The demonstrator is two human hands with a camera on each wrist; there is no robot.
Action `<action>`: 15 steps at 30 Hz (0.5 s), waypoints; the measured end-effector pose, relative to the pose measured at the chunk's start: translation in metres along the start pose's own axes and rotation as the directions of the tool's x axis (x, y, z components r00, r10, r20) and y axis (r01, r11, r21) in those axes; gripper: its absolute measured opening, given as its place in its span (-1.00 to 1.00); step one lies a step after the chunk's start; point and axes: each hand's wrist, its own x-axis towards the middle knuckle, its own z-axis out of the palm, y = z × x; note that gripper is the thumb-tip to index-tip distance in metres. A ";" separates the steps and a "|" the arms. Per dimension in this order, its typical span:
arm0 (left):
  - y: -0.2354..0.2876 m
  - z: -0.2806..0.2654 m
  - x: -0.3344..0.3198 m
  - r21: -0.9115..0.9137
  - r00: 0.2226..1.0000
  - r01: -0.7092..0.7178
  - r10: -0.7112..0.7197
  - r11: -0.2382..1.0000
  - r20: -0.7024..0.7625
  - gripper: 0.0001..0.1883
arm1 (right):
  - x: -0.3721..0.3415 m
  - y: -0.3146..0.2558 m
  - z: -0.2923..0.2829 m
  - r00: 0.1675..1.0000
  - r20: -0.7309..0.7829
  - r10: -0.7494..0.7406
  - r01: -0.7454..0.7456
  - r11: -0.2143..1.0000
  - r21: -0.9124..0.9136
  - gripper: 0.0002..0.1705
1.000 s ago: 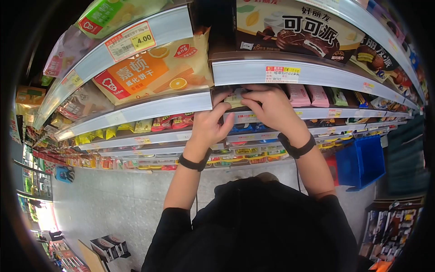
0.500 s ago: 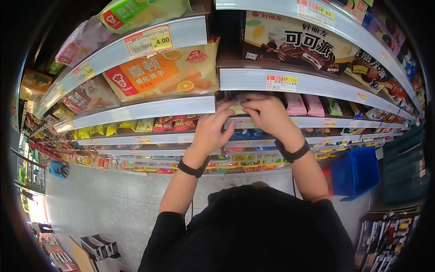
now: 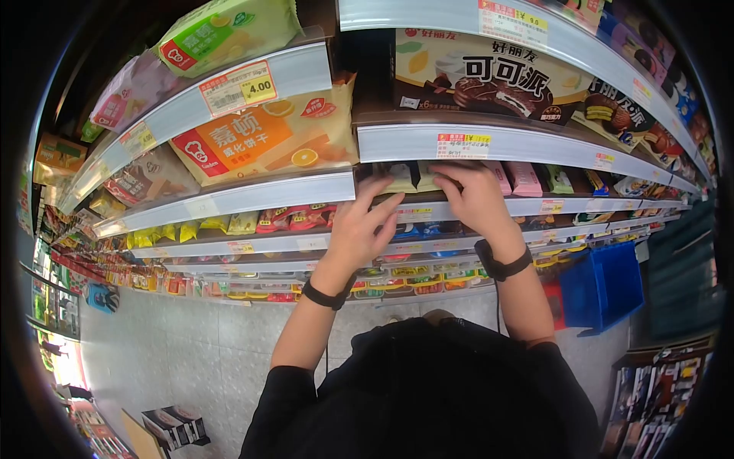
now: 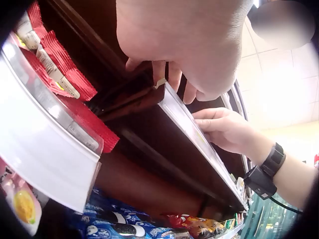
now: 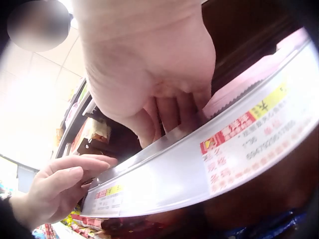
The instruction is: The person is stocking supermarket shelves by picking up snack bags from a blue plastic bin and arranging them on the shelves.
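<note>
Pale green packets (image 3: 403, 179) lie on the shelf between the two hands in the head view. The left hand (image 3: 362, 229) is beside their left end, fingers fairly straight and spread, some tips out of sight behind the shelf front. From the right, the right hand (image 3: 475, 200) reaches over the price strip (image 5: 164, 174), fingers bent down behind it near the packets. Whether its fingertips touch a packet is hidden. In the left wrist view the left hand (image 4: 184, 45) hangs its fingers past the shelf's end.
Pink packets (image 3: 524, 177) lie right of the right hand. Above hangs a shelf edge (image 3: 413, 143) with a chocolate pie box (image 3: 489, 80). Large wafer bags (image 3: 264, 138) are upper left, red packets (image 3: 294, 217) left, and a blue bin (image 3: 604, 287) stands lower right.
The hands have moved apart, the left one slightly down and the right one to the right. More of the pale green packets shows between them.
</note>
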 end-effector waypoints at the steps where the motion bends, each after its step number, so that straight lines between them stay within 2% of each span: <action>1: 0.001 0.001 0.001 -0.010 1.000 -0.013 0.013 1.000 0.010 -0.68 | 0.000 0.001 -0.002 0.997 0.069 0.028 -0.025 0.999 -0.033 -0.72; 2: 0.001 0.001 0.002 -0.020 0.999 -0.026 0.026 0.999 0.020 -0.69 | 0.000 0.001 -0.003 0.989 0.137 0.058 -0.049 0.997 -0.067 -0.72; 8: -0.002 0.002 0.004 -0.116 1.000 0.021 -0.021 0.993 -0.001 -0.63 | 0.001 0.005 -0.003 0.985 0.169 0.017 -0.016 1.000 -0.012 -0.72; 12: 0.002 0.003 0.005 -0.114 1.000 0.022 -0.021 0.993 0.014 -0.56 | 0.001 0.009 -0.013 0.985 0.167 -0.038 0.036 0.999 0.015 -0.72; 14: 0.006 0.002 0.009 -0.028 0.998 0.066 -0.066 0.997 0.010 -0.51 | 0.003 0.003 -0.018 0.969 0.235 0.070 -0.080 0.996 0.032 -0.69; 15: 0.005 0.003 0.010 -0.030 0.998 0.060 -0.060 0.998 0.015 -0.51 | 0.004 0.002 -0.017 0.971 0.229 0.074 -0.084 0.996 0.031 -0.69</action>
